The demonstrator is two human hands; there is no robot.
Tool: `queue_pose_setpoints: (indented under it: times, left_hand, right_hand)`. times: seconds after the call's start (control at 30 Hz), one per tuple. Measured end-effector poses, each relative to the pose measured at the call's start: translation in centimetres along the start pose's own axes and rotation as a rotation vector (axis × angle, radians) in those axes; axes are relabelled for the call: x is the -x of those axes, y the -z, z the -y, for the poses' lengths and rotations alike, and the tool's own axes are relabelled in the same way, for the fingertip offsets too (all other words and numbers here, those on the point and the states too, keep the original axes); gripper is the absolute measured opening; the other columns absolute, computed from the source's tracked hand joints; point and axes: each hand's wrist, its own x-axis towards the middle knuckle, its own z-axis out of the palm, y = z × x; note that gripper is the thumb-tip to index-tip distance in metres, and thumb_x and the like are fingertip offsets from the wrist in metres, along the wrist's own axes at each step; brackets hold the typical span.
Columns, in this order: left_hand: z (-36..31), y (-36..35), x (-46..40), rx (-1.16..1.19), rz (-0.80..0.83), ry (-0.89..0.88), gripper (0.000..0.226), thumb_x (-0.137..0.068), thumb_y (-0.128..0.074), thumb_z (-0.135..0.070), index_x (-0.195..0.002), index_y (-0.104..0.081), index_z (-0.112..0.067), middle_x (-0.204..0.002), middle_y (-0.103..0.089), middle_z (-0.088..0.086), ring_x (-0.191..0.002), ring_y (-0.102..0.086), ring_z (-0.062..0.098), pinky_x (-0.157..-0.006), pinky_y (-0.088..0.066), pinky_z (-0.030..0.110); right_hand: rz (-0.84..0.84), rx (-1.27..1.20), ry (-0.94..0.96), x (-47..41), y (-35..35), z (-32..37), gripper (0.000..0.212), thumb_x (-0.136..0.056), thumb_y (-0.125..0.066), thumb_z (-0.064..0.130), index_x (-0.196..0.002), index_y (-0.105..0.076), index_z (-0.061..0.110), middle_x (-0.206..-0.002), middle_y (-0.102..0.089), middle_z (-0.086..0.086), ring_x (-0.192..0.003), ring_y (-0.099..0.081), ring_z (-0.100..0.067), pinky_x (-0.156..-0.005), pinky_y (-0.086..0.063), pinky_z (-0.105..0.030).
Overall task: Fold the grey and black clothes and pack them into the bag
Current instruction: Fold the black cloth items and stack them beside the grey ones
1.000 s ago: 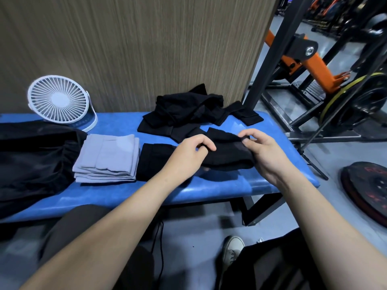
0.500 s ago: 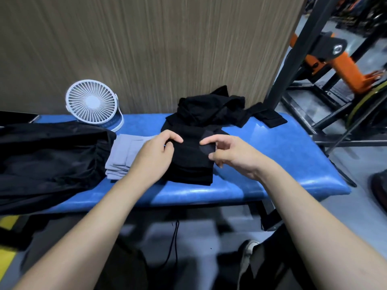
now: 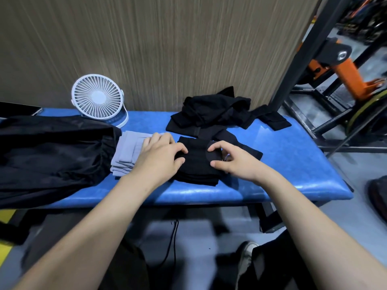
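A folded black garment (image 3: 199, 168) lies on the blue bench (image 3: 293, 164) in front of me. My left hand (image 3: 161, 158) rests on its left edge, fingers curled onto the cloth. My right hand (image 3: 232, 162) pinches a flap of it between thumb and forefinger. A folded grey garment (image 3: 127, 153) sits just left of it, partly under my left hand. A rumpled pile of black clothes (image 3: 217, 114) lies behind, by the wall. The black bag (image 3: 48, 155) lies slack at the bench's left end.
A white desk fan (image 3: 98, 99) stands at the back left by the wood-grain wall. A black and orange gym frame (image 3: 335, 65) stands to the right. My shoe (image 3: 245, 256) and a cord are on the floor below the bench.
The black garment has been folded over leftwards into a compact stack beside the grey one. Both hands moved left with it, and the view turned left.
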Motion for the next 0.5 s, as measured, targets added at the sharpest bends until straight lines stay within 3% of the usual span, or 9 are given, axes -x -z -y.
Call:
queue_pose_setpoints:
  times: [0.17, 0.33, 0.43, 0.5]
  left_hand:
    - [0.08, -0.03, -0.29, -0.011, -0.093, -0.038, 0.029, -0.093, -0.059, -0.035, -0.122, -0.061, -0.036, -0.119, -0.048, -0.011, -0.115, -0.039, 0.017, -0.097, -0.020, 0.028]
    - [0.06, -0.58, -0.42, -0.059, -0.025, -0.153, 0.042, -0.094, -0.056, -0.023, -0.135, -0.056, -0.030, -0.143, -0.044, -0.016, -0.136, -0.032, 0.011, -0.109, -0.013, 0.030]
    - [0.08, -0.85, -0.57, -0.112, 0.036, -0.155, 0.043, -0.097, -0.051, -0.023, -0.139, -0.053, -0.029, -0.148, -0.043, -0.015, -0.141, -0.028, 0.010, -0.114, -0.003, 0.034]
    - [-0.02, -0.76, -0.73, -0.144, 0.068, -0.140, 0.042, -0.100, -0.048, -0.025, -0.141, -0.051, -0.030, -0.150, -0.041, -0.015, -0.142, -0.028, 0.011, -0.116, 0.001, 0.038]
  right_hand:
    - [-0.001, -0.152, -0.025, 0.09, 0.20, 0.26, 0.035, -0.086, -0.074, 0.013, -0.116, -0.060, 0.023, -0.080, -0.049, -0.004, -0.059, -0.062, -0.016, -0.057, -0.051, -0.031]
    - [0.050, -0.355, -0.083, 0.09, -0.08, 0.56, 0.038, -0.087, -0.073, 0.006, -0.120, -0.055, 0.013, -0.072, -0.045, -0.006, -0.051, -0.060, -0.020, -0.054, -0.051, -0.033]
    - [0.054, -0.088, -0.070, 0.39, 0.14, 0.39, 0.037, -0.089, -0.073, 0.022, -0.120, -0.054, 0.024, -0.072, -0.054, 0.001, -0.059, -0.060, -0.015, -0.057, -0.047, -0.027]
    - [-0.003, 0.121, 0.006, 0.34, 0.31, 0.08, 0.039, -0.088, -0.073, 0.036, -0.121, -0.054, 0.033, -0.089, -0.054, 0.007, -0.073, -0.058, -0.009, -0.066, -0.043, -0.019]
